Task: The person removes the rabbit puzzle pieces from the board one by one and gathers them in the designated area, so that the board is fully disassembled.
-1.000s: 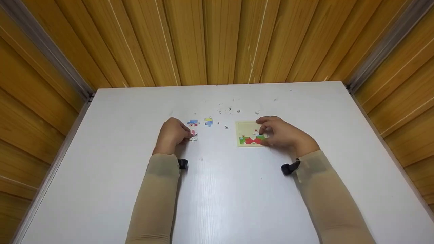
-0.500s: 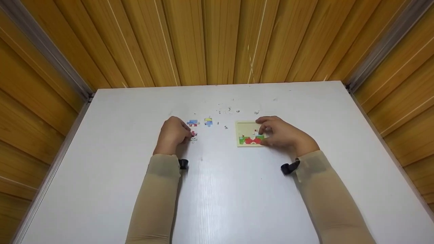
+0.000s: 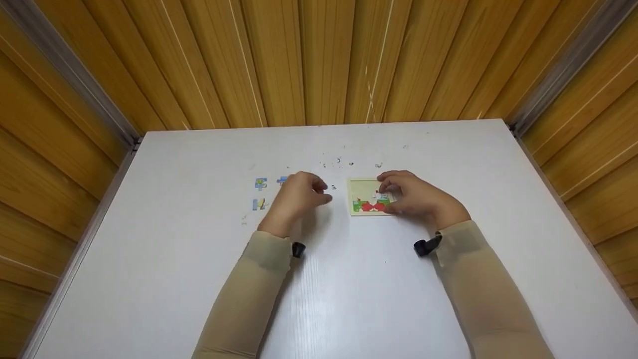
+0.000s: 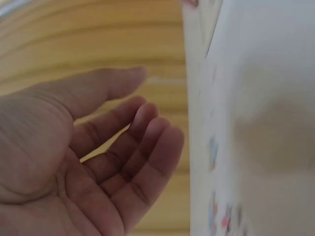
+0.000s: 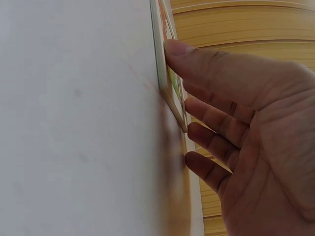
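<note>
LEFT HAND [image 3: 296,202]: released, fingers loosely bent | RIGHT HAND [image 3: 416,195]: grasping right side of puzzle board [image 3: 363,188] between thumb and fingers | BOARD LOCATION: between hands; red-green print, near side | PUZZLE PIECES [image 3: 259,204]: blue-yellow print, left of left hand

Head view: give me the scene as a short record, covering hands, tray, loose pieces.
Left hand: raised above the table, nothing visible in its grasp
Right hand: holds the right side of the puzzle tray
Tray contents: red and green pieces along the near side; far left bare
Loose pieces: two left of the left hand; another, blue piece, partly hidden by it
</note>
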`<state>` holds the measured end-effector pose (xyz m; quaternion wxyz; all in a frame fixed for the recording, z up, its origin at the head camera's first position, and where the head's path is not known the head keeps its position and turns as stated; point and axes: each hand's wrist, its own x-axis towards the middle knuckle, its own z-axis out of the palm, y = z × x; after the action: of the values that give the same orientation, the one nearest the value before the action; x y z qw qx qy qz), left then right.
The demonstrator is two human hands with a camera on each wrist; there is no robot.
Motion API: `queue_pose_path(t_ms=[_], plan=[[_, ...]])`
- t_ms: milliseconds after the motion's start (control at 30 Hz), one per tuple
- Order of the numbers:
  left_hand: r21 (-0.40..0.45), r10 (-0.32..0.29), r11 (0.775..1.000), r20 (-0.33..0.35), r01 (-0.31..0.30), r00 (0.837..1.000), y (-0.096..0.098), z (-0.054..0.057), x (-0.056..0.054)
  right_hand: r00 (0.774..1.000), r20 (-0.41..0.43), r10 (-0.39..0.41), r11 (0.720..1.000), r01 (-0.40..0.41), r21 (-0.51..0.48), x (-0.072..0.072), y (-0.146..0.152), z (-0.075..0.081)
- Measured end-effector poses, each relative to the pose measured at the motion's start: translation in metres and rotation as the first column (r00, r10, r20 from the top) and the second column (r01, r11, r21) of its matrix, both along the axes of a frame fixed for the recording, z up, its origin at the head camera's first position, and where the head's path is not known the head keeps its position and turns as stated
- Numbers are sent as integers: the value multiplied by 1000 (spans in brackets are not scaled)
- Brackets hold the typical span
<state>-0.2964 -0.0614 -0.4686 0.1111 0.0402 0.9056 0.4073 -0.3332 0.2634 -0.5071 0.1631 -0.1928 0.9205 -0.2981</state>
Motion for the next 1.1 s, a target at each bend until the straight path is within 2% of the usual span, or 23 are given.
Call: queue_pose_path(t_ms=[100, 200, 300, 633, 800, 967, 1100], plan=[[-21, -118, 993, -18, 118, 993, 22, -3, 3, 1000, 1, 0, 1000, 0, 12, 0, 1, 0], [-18, -180, 984, -30, 179, 983, 38, -5, 4, 1000, -10, 7, 1000, -6, 26, 0, 0, 0], [-21, -209, 978, -43, 208, 977, 50, -6, 3, 999, -32, 21, 999, -19, 48, 0, 0, 0], [-56, -209, 977, -42, 206, 977, 80, -15, -13, 998, -65, -10, 994, 17, 108, -1, 0, 2], [-89, -212, 974, -49, 208, 976, 95, -16, -21, 997, -72, -8, 994, 16, 111, -1, 2, 3], [-90, -201, 976, -32, 198, 979, 109, -22, -28, 997, -70, -10, 994, 18, 106, 0, 3, 2], [-128, -204, 972, -51, 197, 978, 116, -27, -33, 998, -61, -18, 994, 24, 106, -1, 2, 2]])
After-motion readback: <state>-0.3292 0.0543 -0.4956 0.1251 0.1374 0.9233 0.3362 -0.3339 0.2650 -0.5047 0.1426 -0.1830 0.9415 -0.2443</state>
